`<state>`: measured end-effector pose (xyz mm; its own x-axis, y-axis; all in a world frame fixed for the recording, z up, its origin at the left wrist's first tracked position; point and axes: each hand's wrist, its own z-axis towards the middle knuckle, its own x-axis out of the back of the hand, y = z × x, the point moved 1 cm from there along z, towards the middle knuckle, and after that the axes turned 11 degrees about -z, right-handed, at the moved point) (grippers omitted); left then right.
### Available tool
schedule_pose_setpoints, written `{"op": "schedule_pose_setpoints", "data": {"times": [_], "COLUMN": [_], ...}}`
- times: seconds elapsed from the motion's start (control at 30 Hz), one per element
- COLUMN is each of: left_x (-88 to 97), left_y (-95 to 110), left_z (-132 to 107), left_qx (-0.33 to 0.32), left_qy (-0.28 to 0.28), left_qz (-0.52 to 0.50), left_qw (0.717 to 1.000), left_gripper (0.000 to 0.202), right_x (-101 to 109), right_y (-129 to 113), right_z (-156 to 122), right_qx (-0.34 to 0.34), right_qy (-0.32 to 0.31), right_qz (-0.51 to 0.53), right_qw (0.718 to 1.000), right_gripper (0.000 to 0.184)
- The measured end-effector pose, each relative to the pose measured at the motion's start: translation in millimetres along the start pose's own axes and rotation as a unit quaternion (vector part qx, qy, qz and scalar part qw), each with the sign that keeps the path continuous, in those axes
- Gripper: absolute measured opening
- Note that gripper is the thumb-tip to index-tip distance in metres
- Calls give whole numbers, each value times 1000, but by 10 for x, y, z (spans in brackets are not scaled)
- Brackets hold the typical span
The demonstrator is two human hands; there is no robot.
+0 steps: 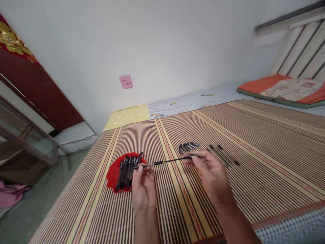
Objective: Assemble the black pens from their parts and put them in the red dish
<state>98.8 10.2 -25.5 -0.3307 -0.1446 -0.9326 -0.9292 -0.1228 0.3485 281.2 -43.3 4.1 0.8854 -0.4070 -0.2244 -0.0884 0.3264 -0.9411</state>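
Pinching a pen barrel (148, 165) between closed fingertips, the left hand (142, 186) held it level; the right hand (210, 173) clamped fingers on the thin refill (175, 160) stretched between them. Both looked light (the refill probably bendy), best gripped near the join.

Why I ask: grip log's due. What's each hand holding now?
Left hand: closed on the pen barrel.
Right hand: closed on the thin refill.

Both hands, left hand (142, 186) and right hand (209, 171), hold a thin pen refill (165, 162) above the striped mat (254, 142).
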Motion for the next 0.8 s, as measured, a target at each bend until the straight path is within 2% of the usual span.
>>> {"op": "schedule_pose_setpoints", "data": {"times": [0.27, 0.43, 0.6, 0.73, 0.8], "left_x": [-114, -137, -133, -121, -121], "left_y": [-105, -103, -102, -111, -112], "left_z": [-120, -120, -106, -108, -115], "left_qx": [30, 24, 21, 26, 25], "left_qy": [-43, -41, -36, -42, -59], "left_qz": [31, 55, 95, 121, 131], "left_qw": [998, 997, 995, 991, 989], "left_gripper": [20, 24, 22, 24, 25], "right_x": [-227, -207, -175, -152, -145], "right_y": [96, 144, 151, 191, 216], "right_z": [-65, -46, -45, -63, -69], "right_qx": [-7, 9, 53, 31, 24], "right_qy": [-52, -90, -94, -112, -117], "right_qz": [-36, -67, -110, -151, -179], "right_qw": [998, 994, 988, 982, 977], "right_gripper": [15, 13, 11, 16, 26]}}
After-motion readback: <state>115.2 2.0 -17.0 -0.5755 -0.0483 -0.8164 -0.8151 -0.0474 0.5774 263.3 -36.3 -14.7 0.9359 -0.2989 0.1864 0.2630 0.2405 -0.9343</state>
